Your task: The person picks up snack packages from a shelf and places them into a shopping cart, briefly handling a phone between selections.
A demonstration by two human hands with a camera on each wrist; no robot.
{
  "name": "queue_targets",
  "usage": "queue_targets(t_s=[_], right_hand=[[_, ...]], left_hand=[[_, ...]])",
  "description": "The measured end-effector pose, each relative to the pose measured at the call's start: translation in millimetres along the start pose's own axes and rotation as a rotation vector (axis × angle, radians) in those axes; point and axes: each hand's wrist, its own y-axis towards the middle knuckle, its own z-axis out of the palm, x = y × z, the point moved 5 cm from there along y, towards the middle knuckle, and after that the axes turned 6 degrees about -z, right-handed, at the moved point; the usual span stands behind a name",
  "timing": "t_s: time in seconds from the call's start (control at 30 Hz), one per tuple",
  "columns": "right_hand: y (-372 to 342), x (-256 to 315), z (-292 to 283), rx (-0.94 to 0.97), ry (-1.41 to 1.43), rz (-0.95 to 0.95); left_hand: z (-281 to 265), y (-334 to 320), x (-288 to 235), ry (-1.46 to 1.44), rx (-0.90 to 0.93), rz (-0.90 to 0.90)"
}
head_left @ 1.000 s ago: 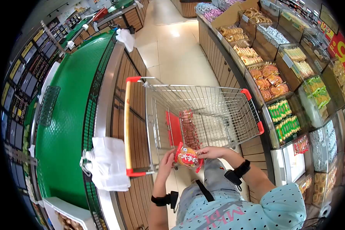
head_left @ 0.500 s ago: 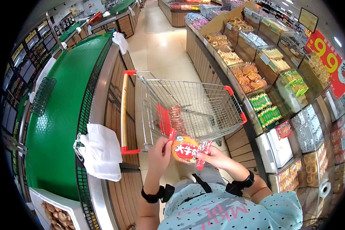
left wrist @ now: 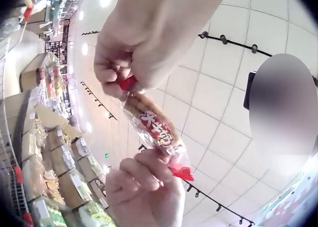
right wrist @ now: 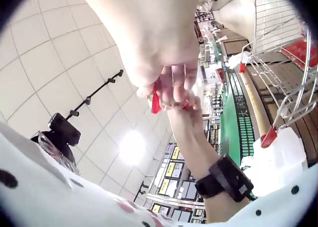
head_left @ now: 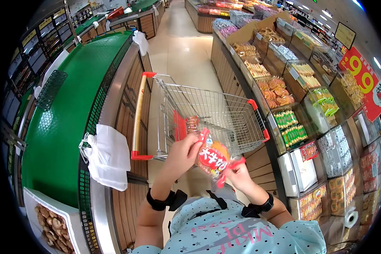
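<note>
A packaged round bread, golden under a clear wrapper with red ends and white lettering, is held up in front of the body. My left hand pinches one red end of the wrapper, and my right hand grips the opposite end. From the left wrist, the bread appears edge-on, stretched between both hands. In the right wrist view my right hand hides most of it, leaving a red wrapper tip showing. Beyond the bread stands a wire shopping cart containing a row of red-wrapped packs.
Along the right run clear bins of packaged snacks beneath a red price sign. On the left is a green-topped counter with white plastic bags hanging from its side. A white box of mushrooms sits near me.
The bread has come up nearer the head camera, and its right end has tipped lower. Both hands keep hold of its ends. My view has lifted to show more of the aisle.
</note>
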Motion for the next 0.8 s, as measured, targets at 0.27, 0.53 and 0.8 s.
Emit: queue_targets(t_s=[0.27,0.53,0.8], right_hand=[[59,28,-30,-0.13,-0.048,-0.001],[96,88,-1,0.309,-0.678,-0.241],[95,97,12,0.354,-0.677,-0.317]], left_hand=[[27,-27,24,-0.706,0.257,-0.265],[43,-46,12,-0.653,0.255,-0.191],[45,-55,14,-0.666,0.167,-0.173]])
